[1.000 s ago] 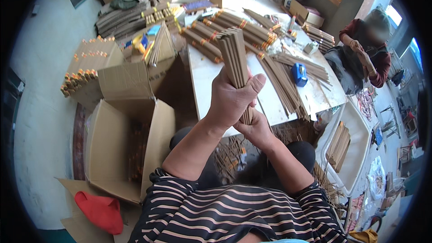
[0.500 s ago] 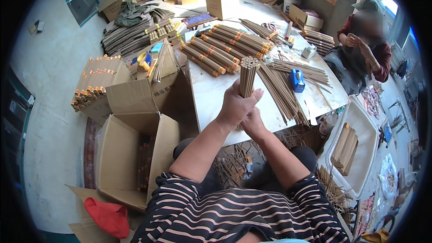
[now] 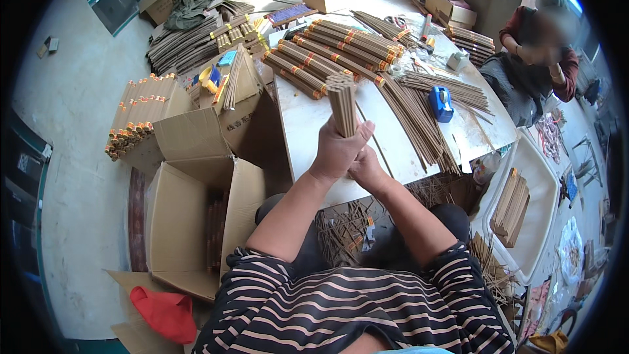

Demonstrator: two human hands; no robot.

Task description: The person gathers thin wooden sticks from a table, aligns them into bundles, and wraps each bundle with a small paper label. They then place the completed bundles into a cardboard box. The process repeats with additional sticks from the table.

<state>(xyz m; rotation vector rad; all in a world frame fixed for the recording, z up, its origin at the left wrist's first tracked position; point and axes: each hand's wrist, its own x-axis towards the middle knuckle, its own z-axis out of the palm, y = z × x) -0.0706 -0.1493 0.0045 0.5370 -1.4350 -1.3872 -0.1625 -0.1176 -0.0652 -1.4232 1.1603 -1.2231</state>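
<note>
A bundle of thin brown incense sticks (image 3: 342, 108) stands nearly upright over the near part of the white table (image 3: 298, 128). My left hand (image 3: 335, 152) is wrapped around it below its top. Just below and to the right, my right hand (image 3: 367, 165) is closed around the lower part, its fingers partly hidden by the left. To the right of my hands, loose incense sticks (image 3: 419, 124) lie fanned out. Behind my hands are wrapped incense bundles (image 3: 298, 69) with red and yellow bands. A blue tape dispenser (image 3: 441, 106) sits beside the loose sticks.
An open cardboard box (image 3: 177, 223) with some bundles inside stands at my left. Beyond it, another box (image 3: 147, 108) is topped with wrapped bundles. A white tub (image 3: 534, 223) holding sticks is at my right. A co-worker (image 3: 534, 59) sits at the far right.
My hands and the incense bundle have shifted a little to the left over the table. A single stick now shows alone on the tabletop beside my hands. The view has shifted slightly.
</note>
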